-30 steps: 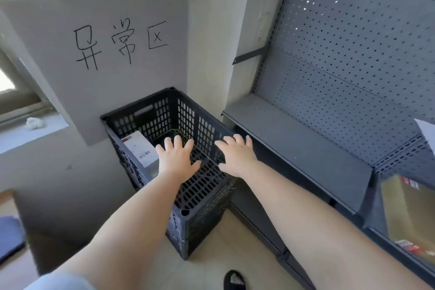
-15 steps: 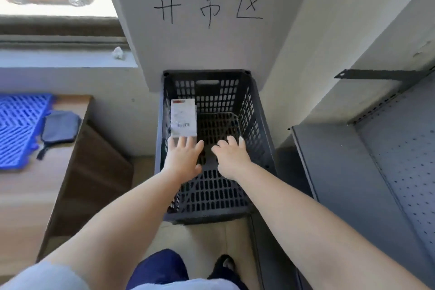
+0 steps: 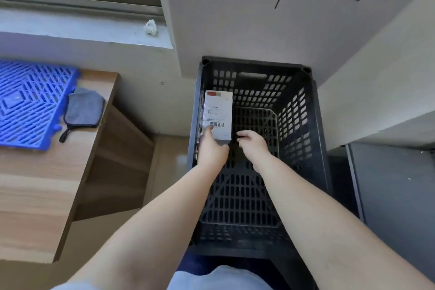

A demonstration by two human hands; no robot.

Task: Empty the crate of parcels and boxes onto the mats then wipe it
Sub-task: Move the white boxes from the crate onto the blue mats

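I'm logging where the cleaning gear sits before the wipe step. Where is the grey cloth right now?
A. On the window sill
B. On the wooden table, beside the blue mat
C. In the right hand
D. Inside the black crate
B: the grey cloth lies on the wooden table, at the right edge of the blue mat and outside the black crate.

A wooden table (image 3: 35, 195) carries a blue mat (image 3: 28, 103) and a grey cloth (image 3: 83, 108) overlapping its edge.
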